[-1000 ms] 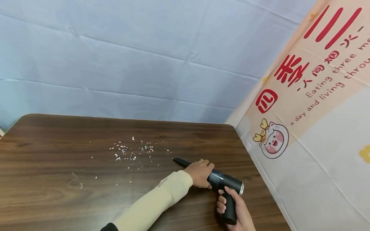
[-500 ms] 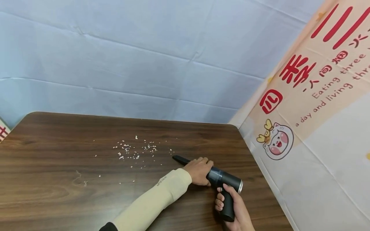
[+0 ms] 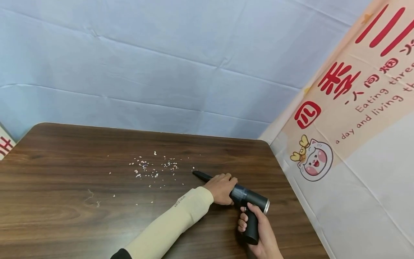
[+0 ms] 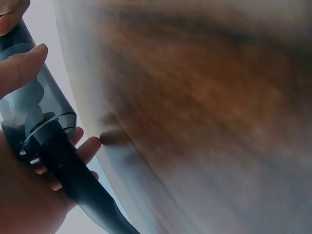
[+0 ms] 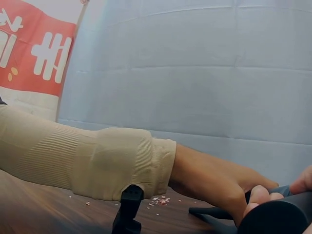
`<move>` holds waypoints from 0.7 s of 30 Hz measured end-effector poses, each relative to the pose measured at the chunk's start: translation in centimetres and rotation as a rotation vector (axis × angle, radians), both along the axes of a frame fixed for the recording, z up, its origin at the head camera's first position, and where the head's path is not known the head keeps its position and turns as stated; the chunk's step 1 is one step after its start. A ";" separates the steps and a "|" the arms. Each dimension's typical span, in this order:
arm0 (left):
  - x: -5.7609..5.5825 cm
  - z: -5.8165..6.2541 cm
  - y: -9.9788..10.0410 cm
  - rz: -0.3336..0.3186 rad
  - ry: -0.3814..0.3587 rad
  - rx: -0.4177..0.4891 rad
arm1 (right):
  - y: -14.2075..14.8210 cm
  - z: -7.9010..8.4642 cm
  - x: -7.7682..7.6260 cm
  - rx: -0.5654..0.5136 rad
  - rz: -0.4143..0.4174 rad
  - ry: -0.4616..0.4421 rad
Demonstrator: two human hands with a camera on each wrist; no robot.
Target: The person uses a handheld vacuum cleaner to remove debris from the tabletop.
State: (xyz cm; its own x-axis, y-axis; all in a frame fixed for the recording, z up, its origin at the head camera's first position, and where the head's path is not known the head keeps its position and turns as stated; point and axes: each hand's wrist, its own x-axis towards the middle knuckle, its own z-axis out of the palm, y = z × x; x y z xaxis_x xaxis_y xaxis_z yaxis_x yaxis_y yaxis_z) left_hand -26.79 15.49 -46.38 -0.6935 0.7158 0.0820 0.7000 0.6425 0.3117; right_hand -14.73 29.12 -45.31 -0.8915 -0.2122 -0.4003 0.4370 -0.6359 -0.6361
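Over the right half of the table [image 3: 97,237], a black handheld vacuum [image 3: 254,199] is held aslant, its nozzle [image 3: 201,175] pointed toward the table's middle; whether the tip touches down cannot be told. Its clear barrel is wrapped by the left hand [image 3: 221,189], presumably for aiming; its handle is enclosed by the right hand's [image 3: 265,231] curled fingers, seemingly for support. White scraps [image 3: 156,175] are strewn around the table's middle.

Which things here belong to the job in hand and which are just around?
In the job:
- black handheld tool, gripped by left hand and right hand
- white bits, probably; the nozzle points their way
- wooden table underneath

Just around:
- pale blue backdrop
- printed banner
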 end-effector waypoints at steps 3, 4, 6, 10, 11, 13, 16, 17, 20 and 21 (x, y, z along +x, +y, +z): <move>-0.2 0.0 -0.2 0.002 -0.002 -0.006 | -0.4 0.1 -0.2 0.000 -0.030 -0.017; -0.2 0.0 -0.3 0.004 -0.002 -0.010 | -0.5 0.1 -0.2 0.002 -0.040 -0.023; -0.3 0.0 -0.4 0.009 -0.003 -0.013 | -0.8 0.1 -0.3 0.008 -0.052 -0.025; -0.6 -0.1 -0.5 0.019 -0.014 -0.006 | -1.2 0.0 -0.5 0.009 -0.066 -0.022; -0.6 -0.1 -0.6 0.021 -0.017 -0.004 | -1.3 0.0 -0.6 0.008 -0.069 -0.019; -0.7 -0.1 -0.6 0.026 -0.019 0.001 | -1.4 -0.1 -0.7 0.003 -0.075 -0.016; -0.8 0.0 -0.5 0.033 -0.013 -0.004 | -1.5 -0.1 -0.7 0.013 -0.091 -0.023; -0.8 -0.1 -0.5 0.036 -0.013 -0.006 | -1.6 -0.1 -0.7 0.019 -0.097 -0.028; -0.8 0.0 -0.4 0.048 -0.009 -0.017 | -1.8 -0.1 -0.7 0.038 -0.117 -0.044; -0.8 -0.1 -0.3 0.052 -0.010 -0.017 | -1.8 -0.1 -0.8 0.042 -0.121 -0.048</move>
